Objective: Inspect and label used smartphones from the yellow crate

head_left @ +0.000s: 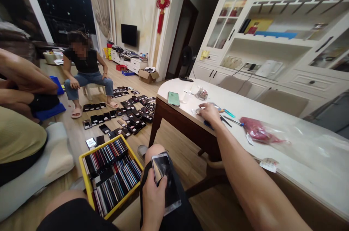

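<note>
Left of the left hand (152, 196), with its phone (171, 183) over the person's leg (187, 211), a crate (87, 182) stands on the floor, more phones (117, 178) in two rows inside. Beyond it, floor phones (133, 116) spread out (a co-worker (83, 62) sits at their far left). The table (231, 102) lies right, a cabinet (272, 40) behind; on top, the right hand (210, 113) is between another phone (173, 98), left, and a bag (253, 129), right.
</note>
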Motion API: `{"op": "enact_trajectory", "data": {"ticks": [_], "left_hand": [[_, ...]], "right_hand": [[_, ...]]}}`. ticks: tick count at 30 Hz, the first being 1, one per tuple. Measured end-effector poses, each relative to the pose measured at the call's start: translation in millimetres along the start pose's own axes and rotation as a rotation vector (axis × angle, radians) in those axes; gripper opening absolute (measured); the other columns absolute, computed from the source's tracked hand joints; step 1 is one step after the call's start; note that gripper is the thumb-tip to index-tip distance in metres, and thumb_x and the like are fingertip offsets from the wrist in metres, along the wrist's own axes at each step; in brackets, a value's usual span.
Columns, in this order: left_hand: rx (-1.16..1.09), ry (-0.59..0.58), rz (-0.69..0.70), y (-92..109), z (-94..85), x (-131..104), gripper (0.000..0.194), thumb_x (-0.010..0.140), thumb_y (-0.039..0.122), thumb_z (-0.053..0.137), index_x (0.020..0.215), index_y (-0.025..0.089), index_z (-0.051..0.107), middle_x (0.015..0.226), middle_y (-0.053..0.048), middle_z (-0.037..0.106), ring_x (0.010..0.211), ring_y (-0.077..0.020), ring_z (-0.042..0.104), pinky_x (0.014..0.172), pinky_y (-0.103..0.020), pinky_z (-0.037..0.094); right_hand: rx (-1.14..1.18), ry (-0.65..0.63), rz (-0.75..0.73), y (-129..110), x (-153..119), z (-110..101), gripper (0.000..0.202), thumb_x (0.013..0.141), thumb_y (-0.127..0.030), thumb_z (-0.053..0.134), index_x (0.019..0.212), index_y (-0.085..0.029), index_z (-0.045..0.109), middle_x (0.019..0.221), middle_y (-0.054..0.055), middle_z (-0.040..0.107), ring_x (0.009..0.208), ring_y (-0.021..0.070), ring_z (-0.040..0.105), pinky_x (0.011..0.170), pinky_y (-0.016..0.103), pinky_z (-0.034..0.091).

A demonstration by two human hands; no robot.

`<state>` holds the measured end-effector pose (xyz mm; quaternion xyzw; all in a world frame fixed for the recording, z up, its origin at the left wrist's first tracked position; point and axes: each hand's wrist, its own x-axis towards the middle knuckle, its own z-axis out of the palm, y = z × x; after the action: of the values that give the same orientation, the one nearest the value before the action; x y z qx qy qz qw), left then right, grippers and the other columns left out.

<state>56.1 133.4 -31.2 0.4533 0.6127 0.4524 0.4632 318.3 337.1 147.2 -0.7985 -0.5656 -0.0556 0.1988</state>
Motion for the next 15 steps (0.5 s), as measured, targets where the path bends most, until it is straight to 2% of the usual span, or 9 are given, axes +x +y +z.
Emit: {"op": "enact_trajectory", "data": {"ticks": [4,8,12,15], "left_hand": [[-0.019,-0.014,-0.008,0,0.7,1,0.036,0.081,0.046,0.057,0.105,0.020,0.063,0.099,-0.010,0.073,0.095,-0.0307,0.067,0.086,-0.038,0.048],[-0.002,-0.018,-0.017,1,0.9,3,0.038,0.079,0.048,0.057,0.104,0.020,0.063,0.099,-0.010,0.073,0.095,-0.0312,0.067,0.087,-0.039,0.048],[0.039,-0.021,-0.063,-2,-2.7,5,0.044,0.076,0.054,0.059,0.102,0.020,0.063,0.092,-0.009,0.072,0.090,-0.0321,0.067,0.084,-0.040,0.048],[0.056,-0.059,-0.080,-6,-6.9,7,0.047,0.076,0.057,0.061,0.107,0.021,0.063,0.094,-0.007,0.072,0.092,-0.0317,0.067,0.085,-0.041,0.048]], "right_hand": [[0.015,-0.028,-0.025,-3,0,-4,0.034,0.078,-0.013,0.061,0.105,-0.019,0.080,0.114,0.013,0.074,0.106,0.0271,0.066,0.088,0.032,0.046],[0.055,0.036,-0.004,-12,-11,-20,0.030,0.084,-0.017,0.058,0.104,-0.016,0.080,0.110,0.014,0.075,0.104,0.0286,0.067,0.087,0.034,0.047],[0.129,0.151,0.012,-20,-50,-57,0.030,0.095,-0.036,0.053,0.100,-0.019,0.077,0.091,0.007,0.078,0.089,0.0222,0.070,0.079,0.030,0.049],[0.350,0.242,-0.053,-12,-94,-95,0.034,0.090,-0.051,0.061,0.088,-0.019,0.074,0.072,0.002,0.074,0.070,0.0178,0.067,0.067,0.028,0.050]]}}
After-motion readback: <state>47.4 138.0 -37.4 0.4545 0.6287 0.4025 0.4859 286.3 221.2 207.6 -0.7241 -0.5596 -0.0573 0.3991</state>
